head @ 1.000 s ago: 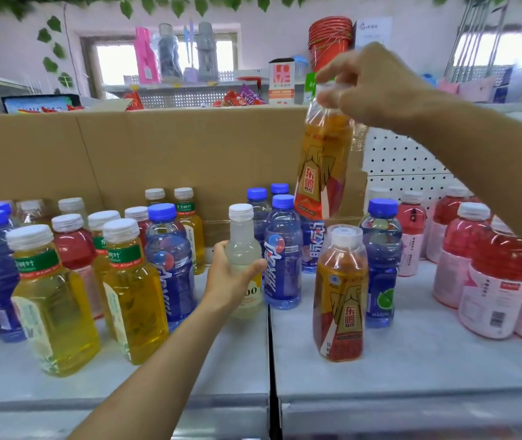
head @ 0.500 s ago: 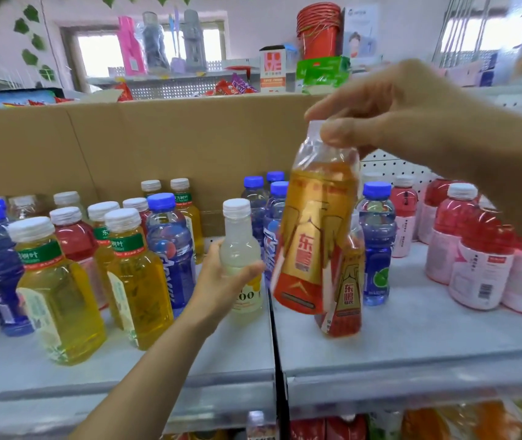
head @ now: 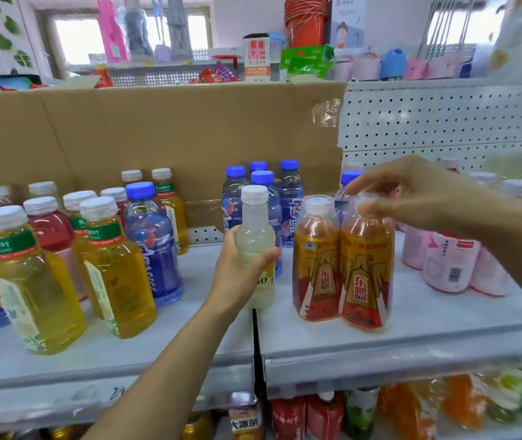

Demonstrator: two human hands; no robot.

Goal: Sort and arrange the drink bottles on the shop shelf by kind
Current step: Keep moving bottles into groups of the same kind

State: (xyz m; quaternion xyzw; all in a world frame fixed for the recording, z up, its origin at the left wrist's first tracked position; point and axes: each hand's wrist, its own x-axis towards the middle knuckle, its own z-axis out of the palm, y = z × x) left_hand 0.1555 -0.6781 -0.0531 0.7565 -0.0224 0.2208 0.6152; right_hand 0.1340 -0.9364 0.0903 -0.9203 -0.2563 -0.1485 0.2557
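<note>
The right hand (head: 412,192) is finishing a placement. A second ago it was carrying the orange bottle (head: 366,271) high in the air by its cap; half a second ago the bottle was swinging down, tilted. Now it is standing upright on the shelf (head: 412,328) directly under the hand, touching the matching orange bottle (head: 315,258) just to the hand's left. The thumb and fingers are still curling round the cap and pinching it, though the grip is looking light, as if about to let go.

The left hand (head: 240,274) is gripping the pale bottle (head: 255,223) round its middle, as it was doing throughout; that bottle is staying on the shelf, with the blue bottles (head: 263,185) just behind the hand.

For the sorting, this is looking like one pair made: the two orange drinks are now sitting together. The pink bottles (head: 444,262) are grouping below and beyond the right wrist. Further to the left of the left hand, yellow bottles (head: 117,281), red ones and blue ones are still standing mixed, so most of the job is probably remaining, and the pale bottle is likely coming next.
</note>
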